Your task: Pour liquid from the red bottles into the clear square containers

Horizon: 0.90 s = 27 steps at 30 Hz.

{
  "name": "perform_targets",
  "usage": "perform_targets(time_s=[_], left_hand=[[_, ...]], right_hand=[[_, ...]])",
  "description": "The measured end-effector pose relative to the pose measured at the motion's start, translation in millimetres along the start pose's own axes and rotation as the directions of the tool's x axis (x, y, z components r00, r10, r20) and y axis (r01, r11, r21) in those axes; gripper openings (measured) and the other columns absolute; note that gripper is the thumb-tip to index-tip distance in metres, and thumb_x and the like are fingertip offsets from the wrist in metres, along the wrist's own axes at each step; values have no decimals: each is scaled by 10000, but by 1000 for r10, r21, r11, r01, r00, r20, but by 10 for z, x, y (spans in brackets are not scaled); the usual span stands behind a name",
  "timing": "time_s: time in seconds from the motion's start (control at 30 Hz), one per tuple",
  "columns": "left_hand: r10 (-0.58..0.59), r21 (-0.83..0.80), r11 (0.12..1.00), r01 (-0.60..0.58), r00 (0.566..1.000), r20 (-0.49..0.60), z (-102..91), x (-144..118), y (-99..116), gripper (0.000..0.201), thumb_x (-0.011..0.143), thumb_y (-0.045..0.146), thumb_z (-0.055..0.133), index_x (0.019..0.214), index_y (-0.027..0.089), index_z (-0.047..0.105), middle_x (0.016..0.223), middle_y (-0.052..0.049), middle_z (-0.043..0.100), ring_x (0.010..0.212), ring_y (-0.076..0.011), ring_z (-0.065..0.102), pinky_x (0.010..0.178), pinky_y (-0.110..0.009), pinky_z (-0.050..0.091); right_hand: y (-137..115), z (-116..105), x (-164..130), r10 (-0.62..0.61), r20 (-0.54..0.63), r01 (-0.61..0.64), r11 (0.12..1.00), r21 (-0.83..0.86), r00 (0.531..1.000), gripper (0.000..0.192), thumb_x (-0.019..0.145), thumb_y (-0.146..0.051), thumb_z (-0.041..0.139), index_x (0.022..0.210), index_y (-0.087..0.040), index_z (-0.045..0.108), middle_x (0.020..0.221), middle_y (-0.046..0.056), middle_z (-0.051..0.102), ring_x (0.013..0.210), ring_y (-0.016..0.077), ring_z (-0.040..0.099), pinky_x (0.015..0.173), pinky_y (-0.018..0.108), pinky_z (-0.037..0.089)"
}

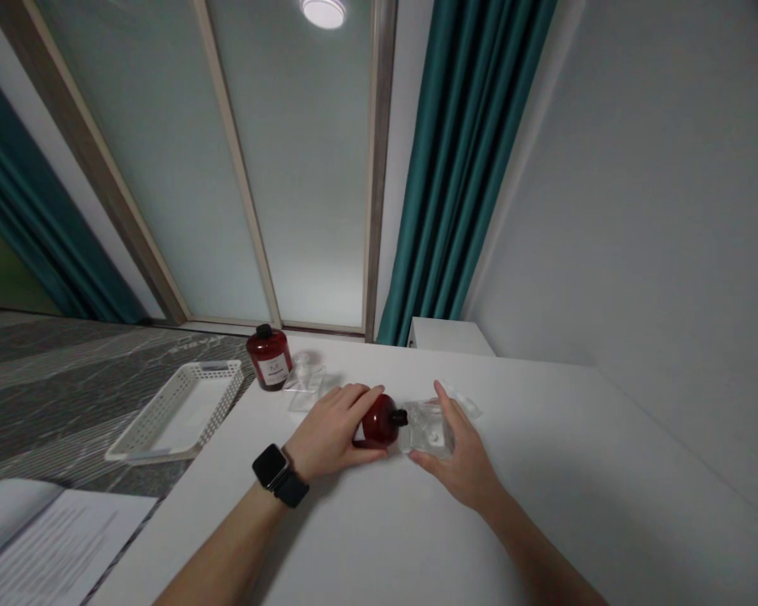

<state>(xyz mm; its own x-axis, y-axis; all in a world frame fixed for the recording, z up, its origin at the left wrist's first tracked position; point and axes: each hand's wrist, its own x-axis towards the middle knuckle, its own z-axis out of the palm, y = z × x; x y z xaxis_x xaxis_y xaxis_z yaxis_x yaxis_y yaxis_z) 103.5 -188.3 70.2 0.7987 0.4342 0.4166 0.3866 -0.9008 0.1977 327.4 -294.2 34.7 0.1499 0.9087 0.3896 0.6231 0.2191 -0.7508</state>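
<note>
My left hand (338, 433), a dark watch on its wrist, is wrapped round a dark red bottle (379, 422). This bottle is tipped on its side over the white table, its black neck pointing right. My right hand (458, 450) grips a clear plastic package (426, 425) between thumb and fingers, right at the bottle's neck. Whether the neck touches the package I cannot tell. Beyond my left hand stands a second red bottle (271, 360) with a black cap and white label. Clear plastic wrapping (304, 379) lies beside it, with a small pale item inside.
A white perforated basket (186, 412) is left of the white table (379, 539). An open book with printed pages (69, 539) lies at the lower left. Behind the table are a white cabinet (451, 337), a teal curtain (467, 168) and frosted sliding doors (309, 185).
</note>
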Motion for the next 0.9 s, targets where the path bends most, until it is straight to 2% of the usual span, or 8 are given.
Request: perform_targets(time_s=[0.17,0.4,0.9], left_hand=[[3,-16,1000,-3,1000,-29,21,15,17,793,743,447,791,1376,171,402,1265,-166,595,1106,-331,615,933,-466,521],[11,12,1000,-10,998,-56,55,13,40,775,764,478,764,1369,155,405,1216,-162,630,1072,-333,627,904,-475,524],[4,69,998,3,994,-111,85,10,67,751,781,501,738,1368,158,417,1210,-162,642,1050,-336,630,881,-480,512]], right_hand=[[-7,-25,4,-22,9,23,999,-40,1000,972,751,-308,761,1550,-248,210,1241,87,575,1164,279,572,1043,451,457],[-23,-56,4,-39,7,40,995,-90,999,993,732,-278,788,1549,-275,225,1211,74,581,1140,272,575,1032,438,466],[1,-48,6,-79,-24,75,989,-127,997,925,762,-285,780,1535,-295,272,1271,78,566,1188,270,560,1048,444,467]])
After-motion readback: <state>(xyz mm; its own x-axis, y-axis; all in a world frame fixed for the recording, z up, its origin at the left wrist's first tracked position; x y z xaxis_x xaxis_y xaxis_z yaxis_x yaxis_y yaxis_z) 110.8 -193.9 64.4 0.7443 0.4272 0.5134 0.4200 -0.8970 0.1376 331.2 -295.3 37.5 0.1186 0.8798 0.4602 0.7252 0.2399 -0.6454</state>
